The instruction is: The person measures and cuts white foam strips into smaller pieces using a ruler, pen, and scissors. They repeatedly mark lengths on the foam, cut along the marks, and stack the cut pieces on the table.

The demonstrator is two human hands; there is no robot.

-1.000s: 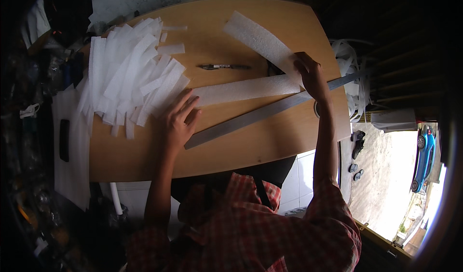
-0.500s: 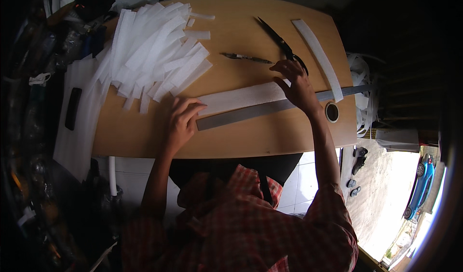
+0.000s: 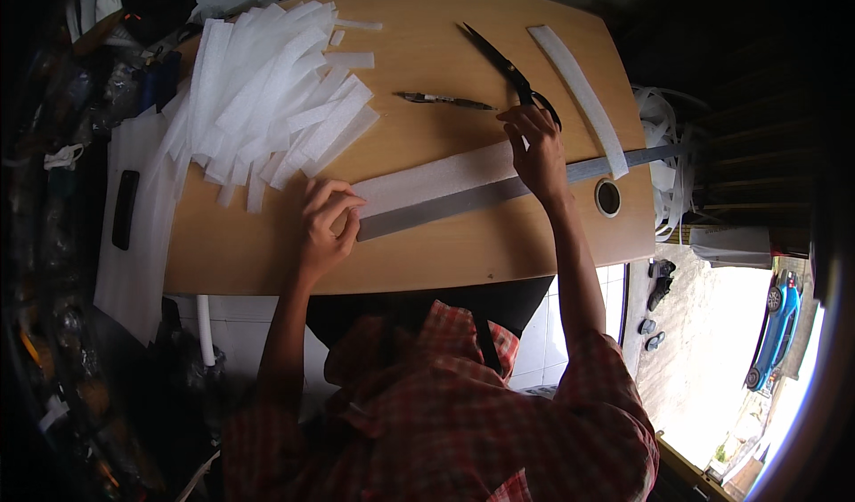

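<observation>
A white foam strip (image 3: pixel 436 174) lies slantwise on the wooden table, its lower edge along a long grey metal ruler (image 3: pixel 441 212). My left hand (image 3: pixel 328 226) has its bent fingers closed at the strip's left end, beside the ruler's tip. At the strip's other end, my right hand (image 3: pixel 539 153) pinches with thumb and fingers, its wrist passing over the ruler. Just beyond the right fingers lie black-handled scissors (image 3: pixel 515 76), blades pointing away to the left. A pen (image 3: pixel 443 100) rests left of the scissors.
A large heap of cut white foam strips (image 3: pixel 267 92) covers the table's far left. Longer foam sheeting (image 3: pixel 138 235) hangs at the left edge with a black phone (image 3: pixel 126 210) on it. Rightward are a single foam strip (image 3: pixel 581 97) and a tape roll (image 3: pixel 607 198).
The strip has come down against the ruler, closing the narrow gap between them. Both hands stay at its ends. The whole view has shifted slightly.
</observation>
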